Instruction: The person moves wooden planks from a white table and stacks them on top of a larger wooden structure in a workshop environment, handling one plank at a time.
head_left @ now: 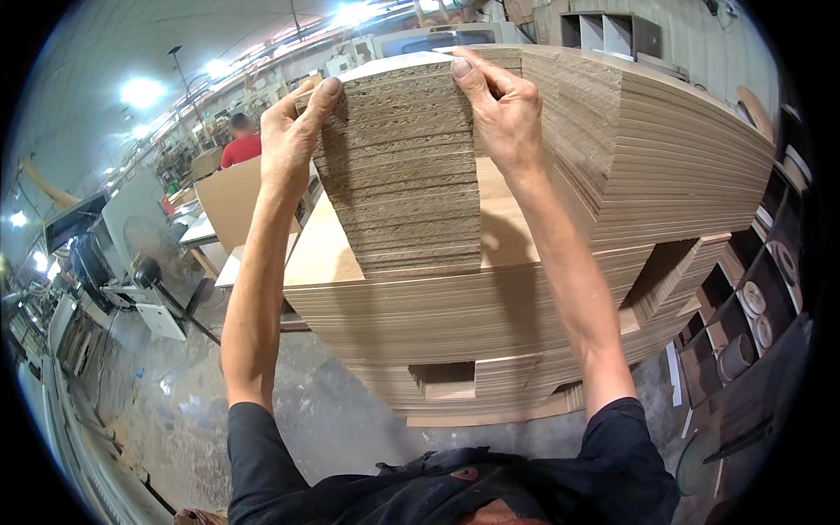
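Note:
In front of me stands a tall narrow stack of particleboard panels [407, 175], their rough brown edges facing me. The top panel [398, 66] has a pale upper face. My left hand [296, 122] is closed at its left corner, thumb against the near edge and fingers partly hidden behind the side. At the right corner my right hand [506, 114] is closed too, thumb on the edge and fingers over the top. Both arms reach forward. I cannot tell whether the panel is raised off the stack.
The stack rests on a wider pile of wood-grain boards [437, 315]. A taller board pile [674, 157] rises close on the right. Shelves with round rolls [752, 302] line the far right. A person in red [241, 144] is at the back left, beyond an upright brown board [232, 201].

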Motion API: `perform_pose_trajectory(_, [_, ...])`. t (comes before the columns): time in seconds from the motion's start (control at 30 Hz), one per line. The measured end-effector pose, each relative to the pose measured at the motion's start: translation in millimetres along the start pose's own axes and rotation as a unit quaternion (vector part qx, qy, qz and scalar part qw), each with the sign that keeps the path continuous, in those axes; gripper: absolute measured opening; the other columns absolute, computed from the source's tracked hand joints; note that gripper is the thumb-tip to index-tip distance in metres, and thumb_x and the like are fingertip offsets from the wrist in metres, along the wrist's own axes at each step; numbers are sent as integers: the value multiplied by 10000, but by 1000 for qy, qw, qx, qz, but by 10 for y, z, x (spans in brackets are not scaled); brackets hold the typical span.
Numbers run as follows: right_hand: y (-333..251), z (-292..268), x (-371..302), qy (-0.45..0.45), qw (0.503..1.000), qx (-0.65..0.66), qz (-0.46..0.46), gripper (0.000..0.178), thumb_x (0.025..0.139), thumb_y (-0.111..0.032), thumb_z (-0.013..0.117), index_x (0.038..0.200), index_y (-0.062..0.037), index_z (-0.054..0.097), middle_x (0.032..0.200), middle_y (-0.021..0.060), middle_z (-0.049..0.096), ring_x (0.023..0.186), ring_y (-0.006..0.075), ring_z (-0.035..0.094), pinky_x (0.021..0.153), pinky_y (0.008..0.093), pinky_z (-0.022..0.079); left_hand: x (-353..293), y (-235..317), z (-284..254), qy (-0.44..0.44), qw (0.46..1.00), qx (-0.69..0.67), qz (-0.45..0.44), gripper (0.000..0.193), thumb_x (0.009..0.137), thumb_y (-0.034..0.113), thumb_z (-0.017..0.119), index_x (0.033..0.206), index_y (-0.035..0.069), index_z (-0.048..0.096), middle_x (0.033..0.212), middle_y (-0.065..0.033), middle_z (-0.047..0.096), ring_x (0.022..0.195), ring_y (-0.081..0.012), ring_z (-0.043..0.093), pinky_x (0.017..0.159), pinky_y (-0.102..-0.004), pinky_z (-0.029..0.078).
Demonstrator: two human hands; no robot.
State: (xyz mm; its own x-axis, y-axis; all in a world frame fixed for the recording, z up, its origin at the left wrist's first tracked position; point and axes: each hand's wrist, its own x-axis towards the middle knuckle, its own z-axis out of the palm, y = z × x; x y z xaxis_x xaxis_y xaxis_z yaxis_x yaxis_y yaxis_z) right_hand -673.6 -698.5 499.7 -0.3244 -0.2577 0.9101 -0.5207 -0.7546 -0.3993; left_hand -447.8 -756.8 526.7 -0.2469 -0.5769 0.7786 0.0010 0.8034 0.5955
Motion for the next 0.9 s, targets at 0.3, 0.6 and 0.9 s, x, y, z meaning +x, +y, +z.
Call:
perform_pose_trajectory(0.3, [-10, 62, -79, 67, 997, 20, -31, 397, 812, -390, 686, 992, -36, 702, 807, 104, 709, 703, 148, 676, 630, 233, 526, -100, -134, 44, 45, 999, -16, -5, 592, 833, 510, 632, 1020, -51, 657, 1261, -275, 514, 1316, -303, 354, 1060, -425, 281])
perform_pose_trajectory(0.6, [202, 156, 29, 114, 985, 88, -93, 344, 776, -349, 731, 922, -38, 717, 818, 108, 707, 733, 156, 668, 663, 243, 537, -43, -104, 60, 122, 990, -52, -53, 489, 781, 468, 711, 889, -7, 671, 937, -124, 667, 1052, -230, 543, 1006, -441, 291])
perform_pose_trajectory(0.9, [16, 162, -64, 118, 989, 70, -50, 273, 817, -234, 717, 970, -9, 699, 881, 104, 698, 810, 137, 639, 746, 233, 519, -167, -540, -27, 8, 998, -47, 43, 971, 831, 555, 567, 1383, -144, 182, 1396, -336, 303, 1342, -344, 303, 1115, -431, 224])
